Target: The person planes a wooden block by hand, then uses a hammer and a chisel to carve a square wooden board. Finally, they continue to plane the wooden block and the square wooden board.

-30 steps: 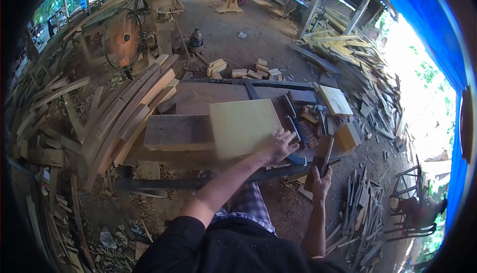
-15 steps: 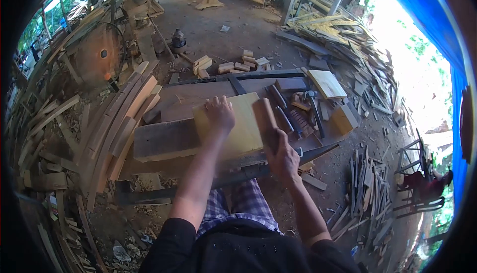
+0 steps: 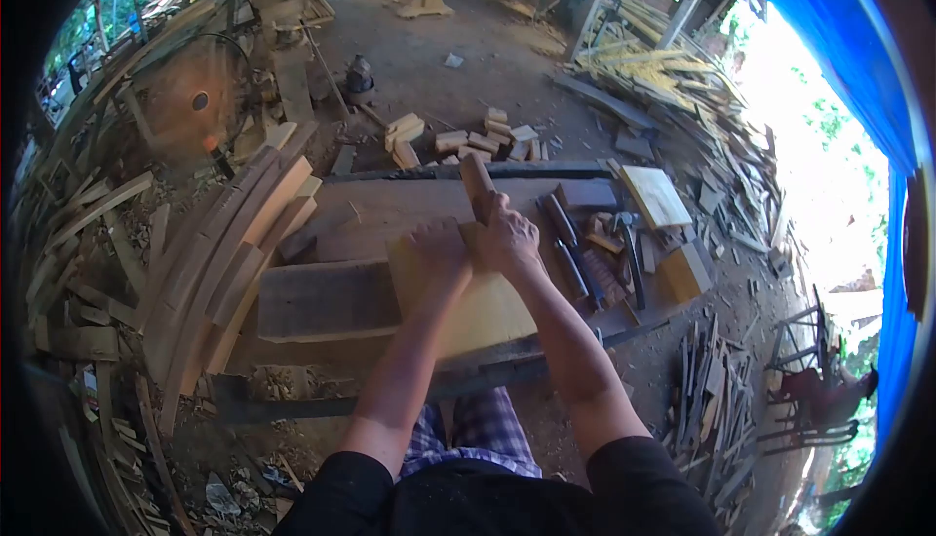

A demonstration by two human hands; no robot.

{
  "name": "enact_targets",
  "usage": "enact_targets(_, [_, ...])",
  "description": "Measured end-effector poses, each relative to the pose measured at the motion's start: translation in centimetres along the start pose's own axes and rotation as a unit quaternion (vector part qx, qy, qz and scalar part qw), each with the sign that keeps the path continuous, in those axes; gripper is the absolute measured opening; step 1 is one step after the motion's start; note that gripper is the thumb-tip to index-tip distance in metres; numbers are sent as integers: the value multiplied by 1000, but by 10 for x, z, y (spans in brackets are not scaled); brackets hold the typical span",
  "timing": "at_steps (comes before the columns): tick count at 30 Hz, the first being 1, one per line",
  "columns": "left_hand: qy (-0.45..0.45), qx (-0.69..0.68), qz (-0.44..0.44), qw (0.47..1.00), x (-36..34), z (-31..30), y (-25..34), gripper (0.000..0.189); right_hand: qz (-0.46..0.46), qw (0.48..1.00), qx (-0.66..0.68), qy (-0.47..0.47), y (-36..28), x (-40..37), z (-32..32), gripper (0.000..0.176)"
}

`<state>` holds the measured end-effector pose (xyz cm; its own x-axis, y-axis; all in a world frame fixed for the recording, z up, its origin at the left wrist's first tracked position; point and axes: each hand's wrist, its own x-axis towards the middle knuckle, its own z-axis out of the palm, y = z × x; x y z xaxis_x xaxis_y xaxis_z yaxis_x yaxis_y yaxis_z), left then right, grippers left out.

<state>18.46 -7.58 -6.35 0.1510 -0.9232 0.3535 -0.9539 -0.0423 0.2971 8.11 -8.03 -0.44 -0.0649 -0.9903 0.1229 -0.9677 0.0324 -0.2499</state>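
Note:
Both hands are at the far part of a pale wooden board point(image 3: 478, 314) on the workbench. My left hand point(image 3: 441, 248) lies on the board, somewhat blurred; its fingers seem spread flat. Just to its right, my right hand point(image 3: 509, 236) is wrapped round a brown wooden block point(image 3: 477, 183), whose far end sticks out past the board's far edge. A darker plank point(image 3: 327, 300) lies at the board's left. Right of my right hand are dark tools point(image 3: 577, 258) and a hammer point(image 3: 634, 248).
The bench point(image 3: 390, 207) has a dark far rail. Long curved timbers point(image 3: 234, 253) stand at its left. Small wood blocks point(image 3: 487, 136) lie on the ground beyond. At right are a pale block point(image 3: 685, 271), scrap sticks point(image 3: 707, 385) and a seated person point(image 3: 829, 390).
My right hand has moved left and away from me with the brown block, from the board's right edge to beside my left hand. The view has shifted slightly.

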Motion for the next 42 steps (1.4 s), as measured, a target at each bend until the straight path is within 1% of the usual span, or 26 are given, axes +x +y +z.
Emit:
enact_targets(2, [13,-35,-2,999,-3,1,-2,19,-13,1000,28,-1,11,-17,-7,59])
enact_targets(3, [19,-39,-8,999,-1,-1,-3,19,-4,997,-8,-75,12,-50,-29,65])
enact_targets(4, [7,-60,1,998,0,-2,-5,19,8,994,-37,-102,20,-82,-37,67])
enact_targets(6, [6,-74,7,997,0,3,-4,19,-12,998,-32,-53,32,-148,-47,68])
enact_targets(7, [10,-78,-5,997,2,2,-3,19,-22,997,-39,-56,27,-152,-54,68])
enact_targets(9, [2,-68,23,997,-2,-5,-4,19,60,989,-52,-125,13,-159,-60,68])
enact_targets(10, [8,-75,18,997,-2,5,-5,20,17,995,-72,-70,18,-143,-41,67])
enact_targets(13, [78,-81,11,994,1,38,-5,20,-14,993,-116,-25,9,-54,-10,63])
enact_targets(15, [67,-88,7,994,0,28,0,22,21,997,-72,-23,2,2,2,56])
enact_targets(16, [58,-90,2,994,-1,23,0,23,15,998,-49,-32,-16,2,-15,54])
enact_targets(17, [51,-96,-2,994,-2,19,-1,24,9,999,-27,-42,-26,-9,-32,52])
enact_targets(18, [42,-103,-3,994,-2,16,-2,25,-59,998,-13,36,-18,-19,-23,55])
enact_targets(19, [35,-111,-4,993,-2,13,-3,26,-89,994,2,56,-18,-40,-29,57])
enact_targets(20, [27,-118,-2,993,-1,11,-4,27,-8,999,-22,-40,-19,-68,-47,63])
enact_targets(21, [20,-127,-2,992,0,6,-6,28,-69,994,-79,37,26,-85,-10,71])
enact_targets(22, [11,-132,1,991,-1,3,-7,29,-76,994,-68,38,41,-114,-14,76])
enact_targets(24, [-1,-156,-4,988,0,6,-2,29,7,984,-168,-61,48,-170,-34,80])
enact_targets(25, [24,-163,-7,986,0,6,-1,27,3,983,-172,-66,48,-161,-26,80])
enact_targets(27, [36,-162,-11,986,-7,13,-3,24,-42,989,-126,70,33,-146,-15,78])
enact_targets(30, [33,-192,-31,980,-4,13,0,25,-30,996,-82,-18,9,-58,-17,76])
enact_targets(32, [28,-167,-35,985,-5,8,2,26,-58,995,-73,43,0,-13,-4,68])
enact_targets(33, [22,-143,-40,989,-4,5,4,26,-25,997,-66,-10,-13,-2,-13,66])
enact_targets(34, [21,-144,-36,989,-4,3,5,26,8,996,-58,-62,-21,5,-19,65])
enact_targets(35, [12,-150,-41,988,-4,0,4,26,12,997,-57,-58,-16,6,-13,65])
enact_targets(38, [-3,-153,-39,987,-2,-1,4,26,-27,997,-68,32,-2,2,2,60])
enact_targets(42, [4,-90,-13,996,-1,10,0,27,-10,1000,-17,-7,-5,-1,-4,53])
